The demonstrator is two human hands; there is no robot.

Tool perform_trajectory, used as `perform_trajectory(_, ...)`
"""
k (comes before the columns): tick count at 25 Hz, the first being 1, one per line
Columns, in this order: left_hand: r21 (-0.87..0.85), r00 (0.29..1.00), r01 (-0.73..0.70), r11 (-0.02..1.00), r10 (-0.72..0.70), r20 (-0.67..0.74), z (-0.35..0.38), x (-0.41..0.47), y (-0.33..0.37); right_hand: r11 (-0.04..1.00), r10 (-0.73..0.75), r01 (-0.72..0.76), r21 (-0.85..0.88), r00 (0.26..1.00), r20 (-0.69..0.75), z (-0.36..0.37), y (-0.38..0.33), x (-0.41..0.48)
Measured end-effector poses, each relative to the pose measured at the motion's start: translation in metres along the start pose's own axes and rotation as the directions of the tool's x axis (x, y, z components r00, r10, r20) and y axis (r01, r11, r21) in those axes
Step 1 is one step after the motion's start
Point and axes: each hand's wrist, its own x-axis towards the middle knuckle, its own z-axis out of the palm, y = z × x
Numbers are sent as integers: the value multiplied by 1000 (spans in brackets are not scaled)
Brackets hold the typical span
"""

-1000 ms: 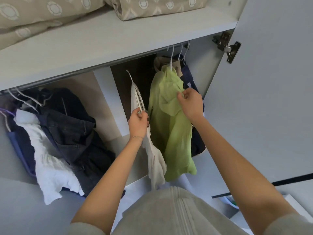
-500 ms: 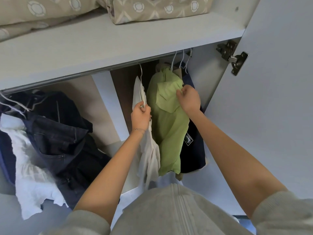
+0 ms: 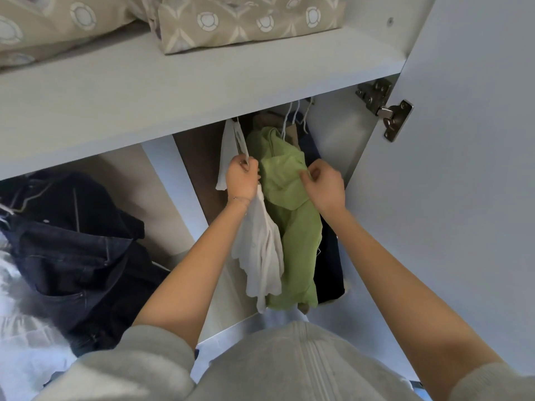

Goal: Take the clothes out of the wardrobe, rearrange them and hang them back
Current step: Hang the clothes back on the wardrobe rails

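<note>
Below shelf (image 3: 202,91), left hand (image 3: 241,178) grips white garment (image 3: 260,247), right hand (image 3: 325,185) pinches green shirt (image 3: 292,227).

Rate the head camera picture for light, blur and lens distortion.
Head view: soft, even light, no glare; the recess under the shelf lies in shadow. Head view: the green garment, left hand and right hand are sharp; the white cloth at the left edge is smeared. Head view: the wide lens slants the shelf and door.

Beige patterned bedding (image 3: 249,23) lies up top, a metal hinge (image 3: 386,112) at right
</note>
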Motion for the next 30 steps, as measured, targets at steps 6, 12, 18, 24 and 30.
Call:
perform_trajectory(6, 89, 999, -13, 996, 9, 40, 34, 10, -2, 992, -73, 80, 99, 995, -73, -16, -2, -11)
perform_trajectory(12, 97, 994, 24, 995, -34, 104, 51, 16, -10, 983, -61, 69, 168, 997, -49, -23, 5, -15)
perform_trajectory(18, 133, 989, 44, 990, -62, 135, 62, 17, -18, 981, -73, 76, 179, 997, -28, -20, 12, -16)
perform_trajectory(24, 185, 954, 72, 980, -122, 273, 70, 14, -10, 990, -71, 67, 124, 997, 31, -24, 17, -17)
perform_trajectory(30, 407, 949, -76, 910, -60, 311, 36, -9, 2, 999, -33, 39, -37, 988, 148, -32, 7, -41)
